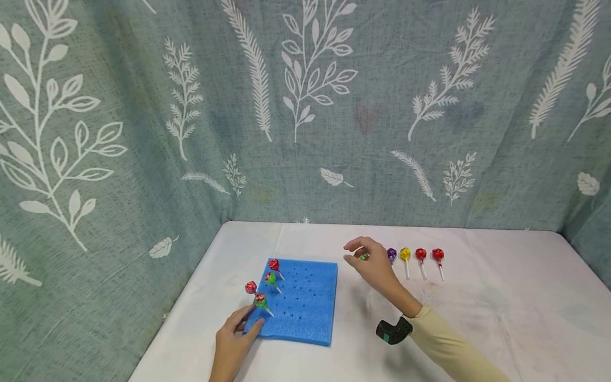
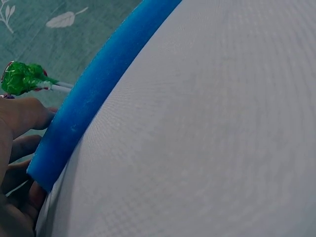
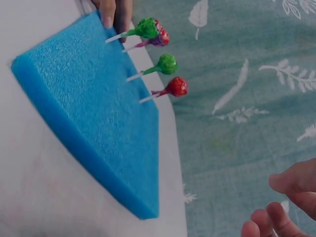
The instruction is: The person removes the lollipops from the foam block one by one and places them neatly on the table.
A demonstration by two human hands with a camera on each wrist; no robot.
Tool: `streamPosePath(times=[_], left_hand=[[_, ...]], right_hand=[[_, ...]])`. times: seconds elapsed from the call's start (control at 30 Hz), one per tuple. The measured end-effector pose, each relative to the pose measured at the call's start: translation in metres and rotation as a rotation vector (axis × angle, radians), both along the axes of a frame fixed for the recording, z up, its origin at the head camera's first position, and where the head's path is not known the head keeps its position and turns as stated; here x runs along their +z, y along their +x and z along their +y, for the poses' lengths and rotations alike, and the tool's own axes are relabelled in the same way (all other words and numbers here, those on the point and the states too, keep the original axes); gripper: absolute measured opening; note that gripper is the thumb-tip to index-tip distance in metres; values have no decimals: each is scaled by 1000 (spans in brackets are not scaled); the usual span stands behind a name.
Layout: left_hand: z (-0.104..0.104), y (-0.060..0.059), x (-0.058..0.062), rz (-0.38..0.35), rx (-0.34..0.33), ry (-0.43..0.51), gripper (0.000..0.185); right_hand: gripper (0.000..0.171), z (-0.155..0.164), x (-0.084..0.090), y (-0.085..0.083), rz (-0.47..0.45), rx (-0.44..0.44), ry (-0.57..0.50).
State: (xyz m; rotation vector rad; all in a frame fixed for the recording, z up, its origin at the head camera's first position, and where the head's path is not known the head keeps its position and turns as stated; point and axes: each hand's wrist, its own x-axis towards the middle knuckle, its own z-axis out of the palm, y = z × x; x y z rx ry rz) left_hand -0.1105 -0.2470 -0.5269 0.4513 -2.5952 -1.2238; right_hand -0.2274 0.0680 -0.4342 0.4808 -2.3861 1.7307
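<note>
A blue foam block (image 1: 305, 302) with rows of small holes lies on the white table. Four lollipops stand along its left side: red (image 1: 273, 264), green (image 1: 270, 277), red (image 1: 250, 287) and green (image 1: 260, 300). My left hand (image 1: 247, 324) holds the block's near left corner, thumb on top, just under the nearest green lollipop (image 2: 19, 78). My right hand (image 1: 355, 255) hovers right of the block and pinches a green lollipop (image 1: 364, 257) between thumb and fingers. The right wrist view shows the block (image 3: 89, 113), its lollipops (image 3: 167, 64) and only my fingertips (image 3: 291, 185).
To the right of my right hand, a purple (image 1: 392, 253), a yellow (image 1: 405, 254) and two red lollipops (image 1: 420, 254) (image 1: 437, 254) lie in a row on the table. Leaf-patterned cloth walls (image 1: 305, 106) close in the back and both sides.
</note>
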Motion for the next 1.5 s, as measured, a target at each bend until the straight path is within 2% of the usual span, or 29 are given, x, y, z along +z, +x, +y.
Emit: streamPosePath(times=[0.3, 0.57, 0.8, 1.2, 1.5], left_hand=[[-2, -1, 1, -23, -7, 4, 50], [-2, 0, -1, 14, -9, 15, 50], [-2, 0, -1, -15, -1, 14, 49], [-2, 2, 3, 18, -1, 39, 49], [-4, 1, -2, 29, -7, 42, 49]], right_hand=[[14, -23, -3, -3, 24, 12, -15], [14, -40, -5, -6, 38, 57, -25], [14, -56, -5, -6, 33, 90, -30], [16, -85, -10, -5, 29, 159, -32], [17, -100, -17, -6, 34, 223, 0]])
